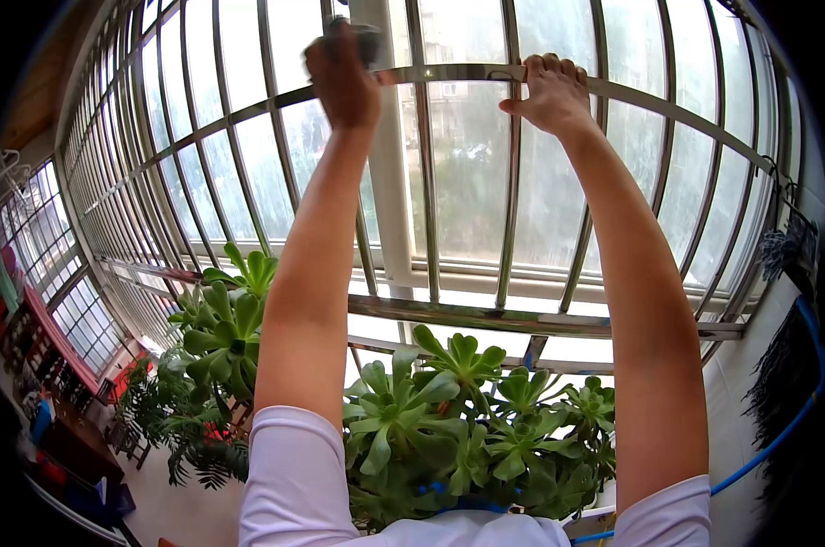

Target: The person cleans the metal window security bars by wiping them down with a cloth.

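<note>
Both my arms reach up to the metal window bars. My left hand (347,87) is closed around a dark grey object (367,43), blurred by motion; whether it is a cloth or a sponge I cannot tell. It is at the flat horizontal crossbar (449,73), in front of a pale window post. Farther right, my right hand (556,96) has its fingers curled over the same crossbar, next to an upright bar (514,182), with the thumb pointing out to the left. Frosted-looking window panes (467,164) stand behind the bars.
Leafy green succulents (394,410) grow below, between my arms, and another (225,333) stands left of my left arm. A lower metal rail (485,317) runs behind them. At right are a blue hose (782,433) and a black mop-like fringe (782,392). Ferny leaves (180,419) fill the lower left.
</note>
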The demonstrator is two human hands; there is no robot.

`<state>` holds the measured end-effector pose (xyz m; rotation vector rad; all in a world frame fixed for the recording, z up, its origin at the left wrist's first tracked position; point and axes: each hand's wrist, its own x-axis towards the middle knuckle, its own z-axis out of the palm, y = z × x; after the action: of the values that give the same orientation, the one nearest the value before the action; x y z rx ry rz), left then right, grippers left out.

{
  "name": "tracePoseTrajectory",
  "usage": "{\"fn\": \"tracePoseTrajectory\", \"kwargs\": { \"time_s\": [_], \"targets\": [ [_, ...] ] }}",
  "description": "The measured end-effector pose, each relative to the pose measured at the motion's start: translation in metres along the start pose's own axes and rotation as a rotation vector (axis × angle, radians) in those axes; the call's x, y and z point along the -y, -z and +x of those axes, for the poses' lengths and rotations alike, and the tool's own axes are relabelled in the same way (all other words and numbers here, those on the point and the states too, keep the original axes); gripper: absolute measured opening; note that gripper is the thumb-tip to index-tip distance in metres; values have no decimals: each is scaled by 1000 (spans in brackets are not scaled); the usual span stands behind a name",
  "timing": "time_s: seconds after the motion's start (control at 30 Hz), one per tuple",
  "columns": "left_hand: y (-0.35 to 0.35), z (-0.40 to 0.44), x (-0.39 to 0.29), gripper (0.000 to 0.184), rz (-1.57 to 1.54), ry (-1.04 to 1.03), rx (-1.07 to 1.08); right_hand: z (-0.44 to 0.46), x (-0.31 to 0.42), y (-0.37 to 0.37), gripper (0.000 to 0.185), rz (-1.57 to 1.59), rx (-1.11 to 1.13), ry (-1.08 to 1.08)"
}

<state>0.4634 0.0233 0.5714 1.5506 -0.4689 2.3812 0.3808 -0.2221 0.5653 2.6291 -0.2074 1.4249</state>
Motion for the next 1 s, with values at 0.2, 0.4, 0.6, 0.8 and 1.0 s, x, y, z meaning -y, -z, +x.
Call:
{"fn": "tracePoseTrajectory", "kwargs": {
  "time_s": [0.2,0.4,0.6,0.8,1.0],
  "targets": [
    [-23,-11,18,57,379,139,441,0,0,3,72,10,25,9],
    [-25,26,17,45,228,435,753,-2,-1,-5,69,-11,-89,36],
    [-34,29,75,36,-212,359,698,-2,1,0,71,-32,-23,-6],
    [-12,2,63,44,-18,248,552,-1,1,-3,70,-11,-81,1],
    [3,-8,104,39,226,148,582,-2,-2,-3,70,-3,-33,38]
  ]
}}
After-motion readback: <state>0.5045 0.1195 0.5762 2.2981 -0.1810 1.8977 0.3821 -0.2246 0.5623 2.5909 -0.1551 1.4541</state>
